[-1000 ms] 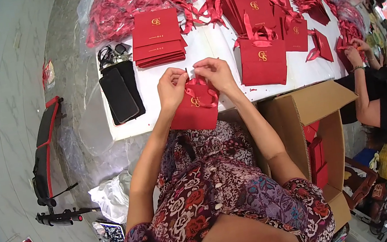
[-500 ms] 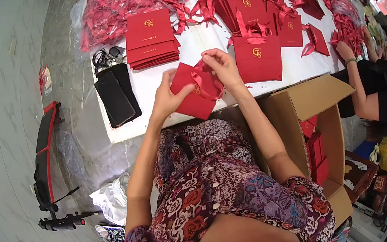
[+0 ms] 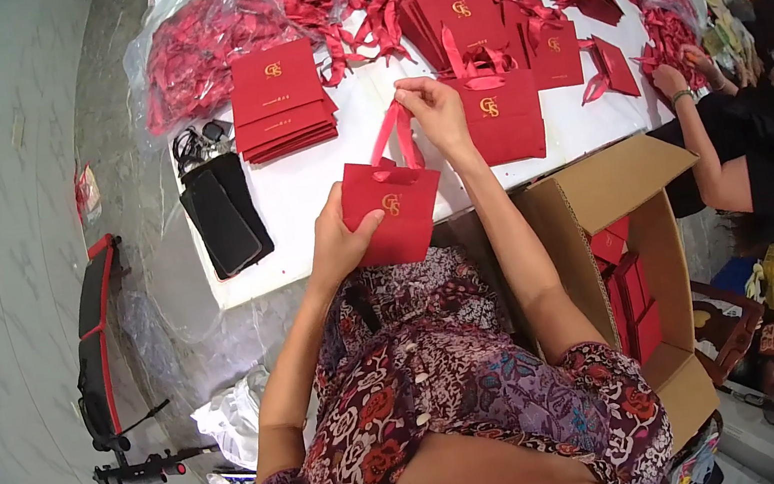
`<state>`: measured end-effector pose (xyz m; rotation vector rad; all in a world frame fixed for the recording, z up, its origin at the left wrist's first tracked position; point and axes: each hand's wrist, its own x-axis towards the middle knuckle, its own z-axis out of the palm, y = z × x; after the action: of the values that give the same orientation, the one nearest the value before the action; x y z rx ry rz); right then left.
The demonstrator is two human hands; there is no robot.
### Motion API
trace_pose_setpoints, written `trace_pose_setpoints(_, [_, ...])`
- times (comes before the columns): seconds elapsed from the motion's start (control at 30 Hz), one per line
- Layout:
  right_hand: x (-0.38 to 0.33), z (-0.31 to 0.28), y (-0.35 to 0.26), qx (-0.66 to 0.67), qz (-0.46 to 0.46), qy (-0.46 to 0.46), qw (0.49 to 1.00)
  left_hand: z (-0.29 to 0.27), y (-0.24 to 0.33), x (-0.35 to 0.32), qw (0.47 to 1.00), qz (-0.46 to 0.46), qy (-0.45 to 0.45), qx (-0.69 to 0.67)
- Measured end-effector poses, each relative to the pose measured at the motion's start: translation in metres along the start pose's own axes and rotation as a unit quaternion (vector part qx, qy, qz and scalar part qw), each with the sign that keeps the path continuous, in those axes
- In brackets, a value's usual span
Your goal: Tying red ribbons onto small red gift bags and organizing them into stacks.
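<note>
A small red paper gift bag (image 3: pixel 397 225) with a gold emblem is held in front of me by my left hand (image 3: pixel 344 237), thumb on its front and fingers behind. From its top edge a red ribbon handle (image 3: pixel 406 138) rises in a loop. My right hand (image 3: pixel 434 113) pinches the upper end of that ribbon and holds it taut above the bag. Beyond the left hand lies a stack of flat red bags (image 3: pixel 279 102). More red bags with ribbon handles (image 3: pixel 503 127) lie just right of my right hand.
On the white table (image 3: pixel 286 273) lie a black phone (image 3: pixel 224 222) and a heap of red ribbons in clear plastic (image 3: pixel 209 47). An open cardboard box (image 3: pixel 562 229) holding red bags stands right. A co-worker's arm (image 3: pixel 712 150) reaches in at the far right.
My right hand has moved up and slightly left, drawing the ribbon above the bag. The bag has turned from a slant to nearly upright and lies slightly lower.
</note>
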<state>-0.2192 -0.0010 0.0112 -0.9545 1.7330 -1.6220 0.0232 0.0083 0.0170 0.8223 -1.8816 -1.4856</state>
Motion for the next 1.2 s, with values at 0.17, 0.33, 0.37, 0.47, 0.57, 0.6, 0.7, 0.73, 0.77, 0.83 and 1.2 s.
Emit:
trace_pose_setpoints(0.17, [-0.037, -0.025, 0.005, 0.049, -0.061, 0.089, 0.993, 0.009, 0.026, 0.033, 0.988, -0.039, 0.085, -0.12])
trace_pose_setpoints(0.33, [-0.09, -0.032, -0.004, 0.069, -0.085, 0.154, 0.982, 0.035, 0.039, 0.084, 0.985, 0.02, 0.106, -0.136])
trace_pose_setpoints(0.37, [-0.096, -0.036, -0.006, 0.05, -0.061, 0.16, 0.984, 0.047, 0.041, 0.092, 0.982, 0.044, 0.098, -0.157])
trace_pose_setpoints(0.47, [-0.1, -0.049, -0.003, -0.117, -0.152, 0.253, 0.948, 0.084, 0.029, 0.109, 0.975, 0.062, 0.052, -0.207])
trace_pose_setpoints(0.57, [-0.097, -0.072, 0.012, -0.183, -0.148, 0.308, 0.922, 0.111, 0.011, 0.111, 0.995, 0.093, 0.014, -0.039])
trace_pose_setpoints(0.6, [-0.094, -0.076, 0.018, -0.199, -0.153, 0.328, 0.911, 0.118, -0.005, 0.113, 0.987, 0.155, 0.033, 0.035])
trace_pose_setpoints(0.7, [-0.091, -0.091, 0.032, -0.262, -0.131, 0.364, 0.884, 0.136, 0.002, 0.096, 0.992, 0.104, 0.023, 0.061])
trace_pose_setpoints(0.73, [-0.089, -0.093, 0.033, -0.337, -0.117, 0.378, 0.854, 0.137, -0.002, 0.094, 0.984, 0.133, 0.009, 0.118])
trace_pose_setpoints(0.77, [-0.082, -0.094, 0.039, -0.351, -0.13, 0.377, 0.847, 0.139, -0.006, 0.093, 0.971, 0.161, -0.004, 0.175])
trace_pose_setpoints(0.83, [-0.076, -0.096, 0.04, -0.405, -0.132, 0.364, 0.828, 0.141, -0.011, 0.095, 0.972, 0.159, -0.011, 0.174])
trace_pose_setpoints(1.2, [-0.036, -0.108, 0.049, -0.51, 0.01, 0.273, 0.816, 0.162, -0.032, 0.104, 0.993, 0.088, -0.039, 0.073])
